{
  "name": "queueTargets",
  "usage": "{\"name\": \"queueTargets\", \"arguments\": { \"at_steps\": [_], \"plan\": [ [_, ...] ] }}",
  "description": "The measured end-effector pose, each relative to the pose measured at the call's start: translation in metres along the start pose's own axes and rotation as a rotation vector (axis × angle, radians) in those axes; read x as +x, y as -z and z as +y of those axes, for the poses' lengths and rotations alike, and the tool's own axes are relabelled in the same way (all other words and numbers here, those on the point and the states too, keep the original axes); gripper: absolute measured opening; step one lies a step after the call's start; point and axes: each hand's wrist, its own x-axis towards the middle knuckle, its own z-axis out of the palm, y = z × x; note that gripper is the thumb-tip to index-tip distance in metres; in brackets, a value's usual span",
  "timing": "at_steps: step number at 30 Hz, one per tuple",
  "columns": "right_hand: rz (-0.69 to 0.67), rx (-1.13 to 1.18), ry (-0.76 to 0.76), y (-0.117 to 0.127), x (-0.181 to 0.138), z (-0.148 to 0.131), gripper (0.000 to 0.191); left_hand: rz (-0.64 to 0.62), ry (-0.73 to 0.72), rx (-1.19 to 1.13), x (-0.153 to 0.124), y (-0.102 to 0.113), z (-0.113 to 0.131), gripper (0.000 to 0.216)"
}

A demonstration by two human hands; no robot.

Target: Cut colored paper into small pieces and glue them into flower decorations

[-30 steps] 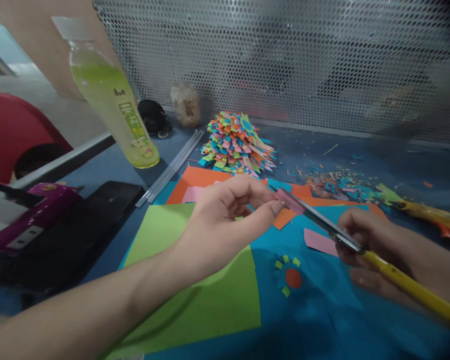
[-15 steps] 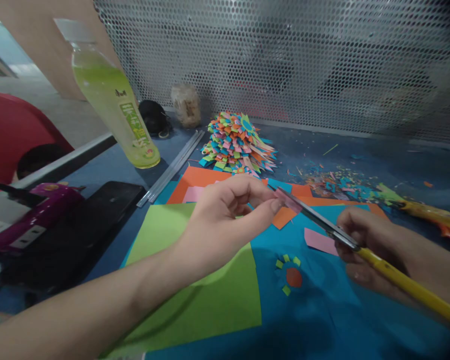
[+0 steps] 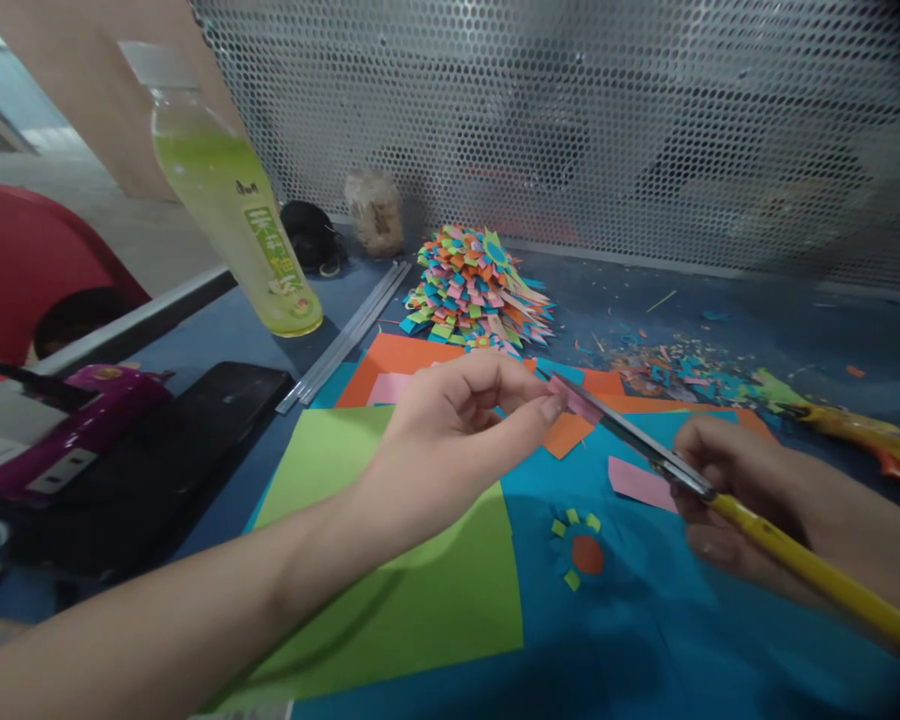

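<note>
Between the thumb and fingertips of my left hand (image 3: pixel 461 440) is a small pink paper strip (image 3: pixel 576 402). My right hand (image 3: pixel 757 500) is closed around scissors (image 3: pixel 664 458) with yellow handles, seen edge-on. Their long metal blades point left, with the tips at the pink strip by my left fingertips. Below the blades, a second pink paper piece (image 3: pixel 640 484) lies on the blue paper (image 3: pixel 600 660). A small paper flower with an orange centre (image 3: pixel 588 554) and several green tabs lies there too. My left forearm crosses a green sheet (image 3: pixel 412 610).
Behind my hands stands a heap of colourful fringed paper flowers (image 3: pixel 465 290). Paper scraps (image 3: pixel 682 370) and a yellow-orange tool (image 3: pixel 862 430) lie to the right. A drink bottle (image 3: pixel 247 220), clear sticks (image 3: pixel 345 340), a black phone-like slab (image 3: pixel 195 440) and a purple device (image 3: pixel 82 420) are left.
The view has shifted very slightly. Both hands, the scissors and the pink strip keep almost the same positions.
</note>
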Motion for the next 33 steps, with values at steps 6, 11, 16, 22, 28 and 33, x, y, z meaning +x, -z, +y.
{"name": "queueTargets", "arguments": {
  "at_steps": [6, 11, 16, 22, 28, 33],
  "plan": [
    [-0.056, -0.028, -0.025, 0.005, 0.001, 0.000, 0.031, 0.003, -0.001, 0.021, 0.001, 0.000, 0.002, 0.016],
    [-0.099, -0.091, 0.016, 0.009, 0.001, 0.006, 0.032, -0.004, 0.003, 0.050, 0.001, 0.001, 0.002, 0.018],
    [-0.065, -0.034, 0.041, 0.004, 0.001, 0.009, 0.029, -0.027, -0.013, 0.050, 0.001, 0.002, 0.002, 0.019],
    [-0.121, 0.026, 0.001, 0.007, 0.004, 0.007, 0.035, -0.039, 0.016, 0.043, 0.002, 0.002, 0.003, 0.022],
    [-0.160, -0.002, -0.042, 0.009, 0.003, 0.006, 0.036, -0.078, 0.009, -0.007, 0.002, 0.004, 0.000, 0.021],
    [-0.132, -0.022, -0.003, 0.008, 0.002, 0.011, 0.034, -0.090, 0.038, -0.064, 0.002, 0.004, 0.000, 0.022]
  ]
}}
